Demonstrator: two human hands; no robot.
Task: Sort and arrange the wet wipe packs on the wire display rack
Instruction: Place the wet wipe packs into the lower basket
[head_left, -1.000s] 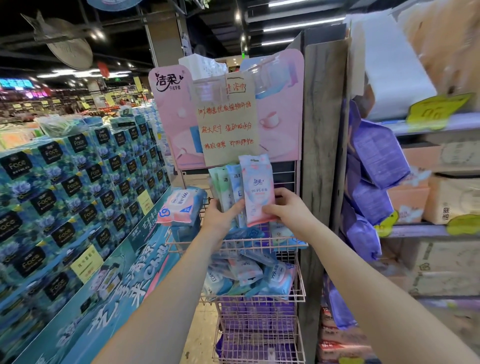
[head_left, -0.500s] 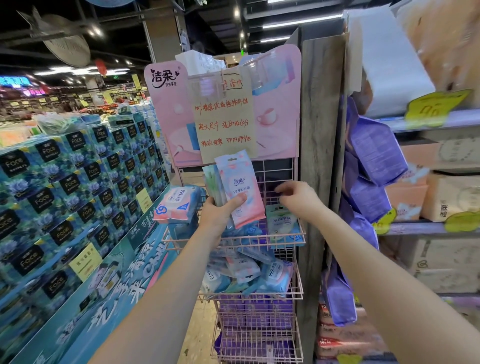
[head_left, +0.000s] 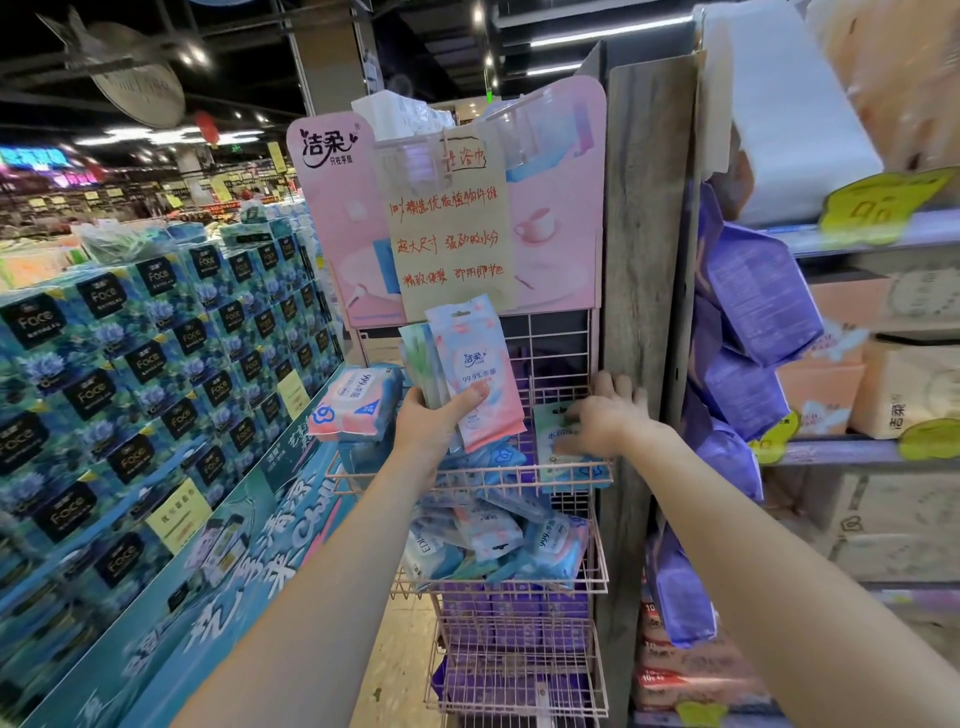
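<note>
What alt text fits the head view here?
A left hand holds several wet wipe packs upright above a pink wire rack, while the right hand rests on a green pack in the top basket.

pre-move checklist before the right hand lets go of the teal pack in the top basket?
1. Left hand grips the pink pack and those behind it: ok.
2. Right hand on the teal pack: ok.
3. Teal pack upright at the right end of the top basket: ok.
4. Teal pack's bottom edge seated on the wire: cannot tell.
5. Large pink-blue pack hangs over the basket's left edge: not ok.
</note>
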